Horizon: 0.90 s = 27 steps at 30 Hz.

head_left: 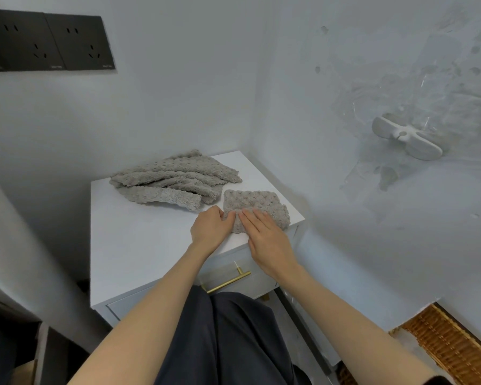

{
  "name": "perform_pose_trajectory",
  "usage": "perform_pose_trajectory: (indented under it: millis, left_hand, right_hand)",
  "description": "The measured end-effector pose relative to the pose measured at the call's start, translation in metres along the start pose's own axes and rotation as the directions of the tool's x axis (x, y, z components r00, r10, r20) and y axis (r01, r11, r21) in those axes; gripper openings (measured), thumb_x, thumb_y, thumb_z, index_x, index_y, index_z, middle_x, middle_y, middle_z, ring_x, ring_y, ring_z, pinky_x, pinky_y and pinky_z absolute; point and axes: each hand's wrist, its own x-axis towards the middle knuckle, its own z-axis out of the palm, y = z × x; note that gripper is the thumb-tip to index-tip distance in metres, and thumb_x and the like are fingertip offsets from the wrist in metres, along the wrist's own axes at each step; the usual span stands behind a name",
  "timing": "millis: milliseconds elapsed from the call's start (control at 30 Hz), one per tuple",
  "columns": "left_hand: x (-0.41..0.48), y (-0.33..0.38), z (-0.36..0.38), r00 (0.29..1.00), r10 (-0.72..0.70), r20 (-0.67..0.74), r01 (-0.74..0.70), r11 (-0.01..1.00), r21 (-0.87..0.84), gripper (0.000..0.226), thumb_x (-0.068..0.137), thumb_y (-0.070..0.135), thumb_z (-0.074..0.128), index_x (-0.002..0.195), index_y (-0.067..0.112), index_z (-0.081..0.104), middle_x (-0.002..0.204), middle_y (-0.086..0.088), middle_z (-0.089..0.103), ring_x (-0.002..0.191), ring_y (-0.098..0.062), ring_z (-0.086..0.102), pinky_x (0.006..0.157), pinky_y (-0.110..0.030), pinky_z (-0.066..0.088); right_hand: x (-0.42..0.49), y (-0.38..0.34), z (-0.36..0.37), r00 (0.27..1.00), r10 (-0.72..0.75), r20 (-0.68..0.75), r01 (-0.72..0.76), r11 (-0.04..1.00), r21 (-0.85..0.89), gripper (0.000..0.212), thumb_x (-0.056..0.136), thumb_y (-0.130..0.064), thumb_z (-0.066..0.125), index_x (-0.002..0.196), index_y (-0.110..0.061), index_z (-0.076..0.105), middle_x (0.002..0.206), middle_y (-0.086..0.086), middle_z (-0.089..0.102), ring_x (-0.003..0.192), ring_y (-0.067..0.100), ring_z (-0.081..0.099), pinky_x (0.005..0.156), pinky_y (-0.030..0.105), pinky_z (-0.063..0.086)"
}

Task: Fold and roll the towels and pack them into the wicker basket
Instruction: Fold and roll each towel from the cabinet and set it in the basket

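Towel [257,207], folded to a small rectangle, is laid at the front right corner of the cabinet [139,245] top, its long axis judged to run roughly along the cabinet's front edge. Its near edge is gripped by the left hand [210,226], fingers curled round the fabric, while the right hand [264,237] is pressed flat on it with straight fingers. The free part lies beyond both hands, toward the cabinet's back, so a roll would be driven that way. A heap of towels [172,179] is seen at the cabinet's back left. The basket [450,345] is set low, right of the cabinet, nearer the right arm.
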Motion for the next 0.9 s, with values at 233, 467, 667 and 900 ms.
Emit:
perform_pose_trajectory:
  millis: [233,467,667,900]
  left_hand:
    - [0.0,0.005,-0.002,1.0,-0.008,0.009,0.008,1.0,0.016,0.045,0.092,0.043,0.047,0.056,0.017,0.036,0.055,0.002,0.042,0.062,-0.025,0.047,0.057,-0.028,0.035]
    - [-0.003,0.009,-0.003,1.0,-0.014,-0.004,0.014,0.998,0.065,0.047,0.094,0.043,0.045,0.058,0.014,0.039,0.059,-0.001,0.044,0.067,-0.03,0.054,0.057,-0.028,0.036]
    - [-0.014,0.008,-0.006,0.921,0.359,-0.153,-0.324,0.921,0.216,0.022,0.099,0.025,0.045,0.11,0.008,0.054,0.109,-0.006,0.053,0.099,-0.024,0.05,0.064,-0.035,0.044]
    - [-0.019,-0.01,-0.011,0.848,0.529,-0.016,-0.52,0.838,0.167,0.034,0.093,0.018,0.05,0.126,0.014,0.058,0.122,0.0,0.061,0.116,-0.018,0.051,0.095,-0.027,0.039]
  right_hand:
    - [-0.002,0.02,-0.01,0.999,-0.003,0.049,0.005,0.999,-0.042,0.047,0.082,-0.003,0.068,0.128,-0.002,0.058,0.129,0.014,0.06,0.119,0.03,0.058,0.102,0.045,0.044]
    - [-0.008,0.052,-0.012,0.992,0.042,0.121,-0.04,0.999,-0.021,0.044,0.101,-0.018,0.045,0.143,-0.008,0.04,0.147,0.008,0.041,0.137,0.022,0.038,0.115,0.025,0.016]
    - [-0.009,0.062,-0.013,0.975,0.114,0.192,-0.111,0.993,-0.027,0.048,0.103,-0.027,0.033,0.15,-0.02,0.025,0.155,-0.004,0.028,0.143,0.011,0.023,0.111,0.025,0.027]
    - [-0.003,0.064,-0.017,0.957,0.154,0.246,-0.157,0.988,-0.009,0.049,0.1,-0.02,0.038,0.148,-0.021,0.029,0.149,-0.001,0.037,0.136,0.016,0.034,0.093,0.033,0.046]
